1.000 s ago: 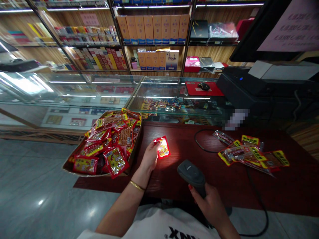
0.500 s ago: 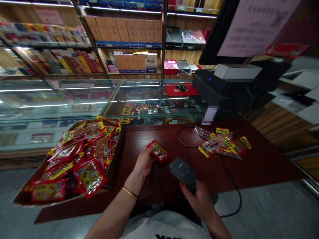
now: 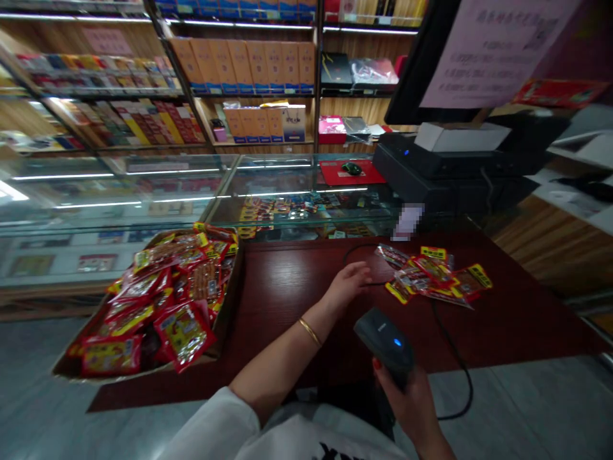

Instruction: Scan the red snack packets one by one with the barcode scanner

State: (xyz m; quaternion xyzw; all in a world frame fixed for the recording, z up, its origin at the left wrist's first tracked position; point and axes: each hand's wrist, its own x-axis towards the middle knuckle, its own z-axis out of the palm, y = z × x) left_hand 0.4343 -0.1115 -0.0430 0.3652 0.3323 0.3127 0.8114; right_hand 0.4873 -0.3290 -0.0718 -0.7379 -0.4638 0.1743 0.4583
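My right hand (image 3: 409, 399) is wrapped round the scanner (image 3: 382, 338), my empty left hand (image 3: 348, 284) loosely open near the packets (image 3: 435, 271) (light, probably slippery, best pinched by an edge).

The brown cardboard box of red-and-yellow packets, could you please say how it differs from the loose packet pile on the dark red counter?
The box is heaped with many packets; the loose pile has far fewer. The box is walled; the pile lies unenclosed. Both show red and yellow.
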